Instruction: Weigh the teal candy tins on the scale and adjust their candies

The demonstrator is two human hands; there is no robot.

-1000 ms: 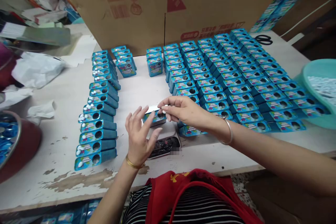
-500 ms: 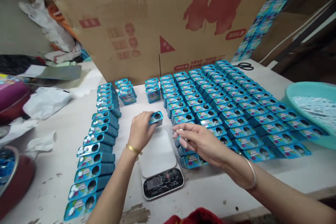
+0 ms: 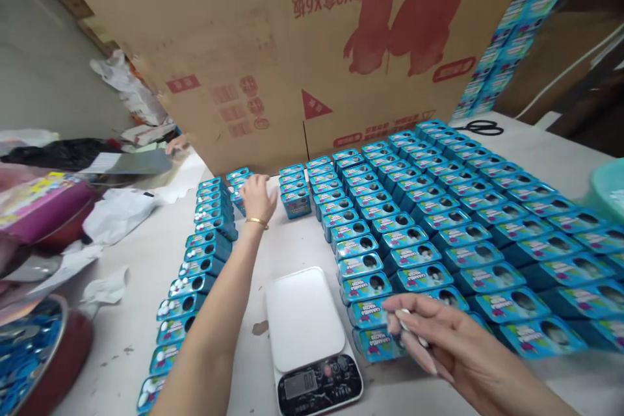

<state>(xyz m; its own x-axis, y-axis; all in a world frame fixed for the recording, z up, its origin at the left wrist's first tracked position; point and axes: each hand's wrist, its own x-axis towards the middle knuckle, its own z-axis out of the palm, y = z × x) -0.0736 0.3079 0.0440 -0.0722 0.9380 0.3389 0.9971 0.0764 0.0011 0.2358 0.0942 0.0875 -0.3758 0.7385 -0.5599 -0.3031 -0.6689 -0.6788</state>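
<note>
My left hand (image 3: 257,198) reaches far across the table and rests curled on a short stack of blue tins (image 3: 237,177) by the cardboard box; the blue tin it carries is mostly hidden under the fingers. My right hand (image 3: 439,351) hovers at the near right, over the nearest tins of the big block of blue tins (image 3: 439,221). It pinches a few small white tablets (image 3: 403,317) between the fingertips. The white kitchen scale (image 3: 305,318) stands between my arms with a bare plate.
A column of blue tins (image 3: 199,253) with white tablets on their lids runs down the left. A big cardboard box (image 3: 341,45) walls the back. A teal basin (image 3: 607,192) sits right, scissors (image 3: 480,127) far right, a red bowl (image 3: 29,351) of blue caps left. Another person's hand (image 3: 175,143) is behind.
My left hand lifted the blue tin off the scale and carried it away to the far stack. My right hand drew back toward me with the tablets. The view tilted up.
</note>
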